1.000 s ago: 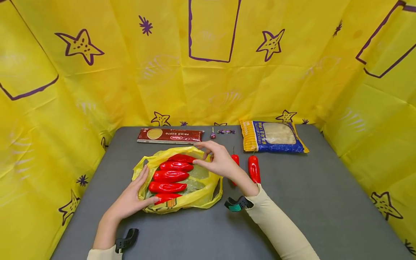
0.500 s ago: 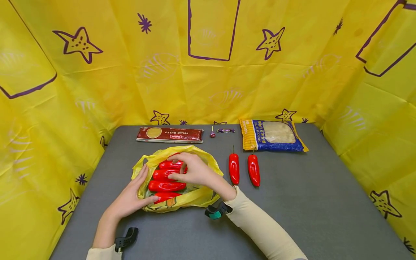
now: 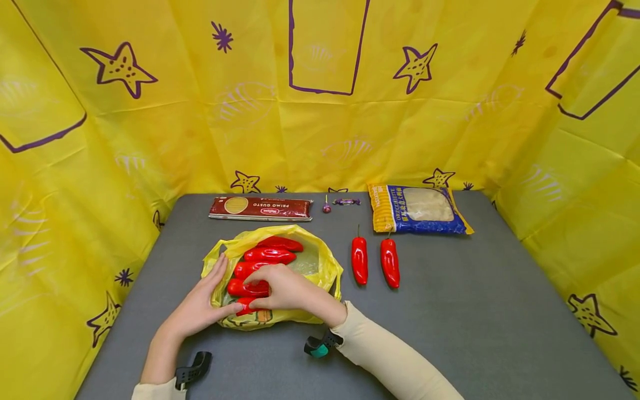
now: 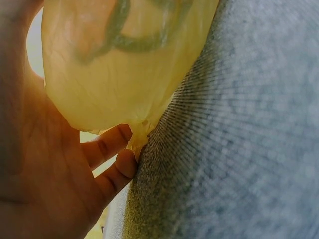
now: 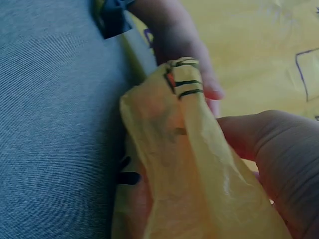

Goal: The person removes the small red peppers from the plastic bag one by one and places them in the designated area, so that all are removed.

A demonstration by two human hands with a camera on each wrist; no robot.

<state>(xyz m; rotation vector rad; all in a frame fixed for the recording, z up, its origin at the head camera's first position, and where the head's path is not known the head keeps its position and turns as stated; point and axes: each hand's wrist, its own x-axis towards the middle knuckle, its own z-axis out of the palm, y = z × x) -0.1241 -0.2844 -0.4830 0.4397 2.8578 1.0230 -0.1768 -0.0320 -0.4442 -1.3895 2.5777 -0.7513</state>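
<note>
A yellow plastic bag (image 3: pixel 320 265) lies open on the grey table (image 3: pixel 475 311) with several red peppers (image 3: pixel 270 255) inside. My left hand (image 3: pixel 200 305) rests flat against the bag's left side, fingers straight; the left wrist view shows its palm (image 4: pixel 60 164) against the plastic (image 4: pixel 124 64). My right hand (image 3: pixel 280 289) reaches into the bag's near end, fingers curled over the nearest peppers and thumb under one. The right wrist view is filled by bunched yellow plastic (image 5: pixel 174 164) beside that hand (image 5: pixel 279 159). Two more red peppers (image 3: pixel 359 261) (image 3: pixel 390 263) lie on the table right of the bag.
A dark red pasta packet (image 3: pixel 261 208) lies along the back edge. A blue and yellow pasta bag (image 3: pixel 417 209) is at the back right. A lollipop (image 3: pixel 327 206) and a wrapped candy (image 3: pixel 347 201) sit between them. Yellow sheeting walls in the table.
My right hand has come from the bag's far rim toward me, onto the nearest peppers. The left hand and the two loose peppers have stayed put.
</note>
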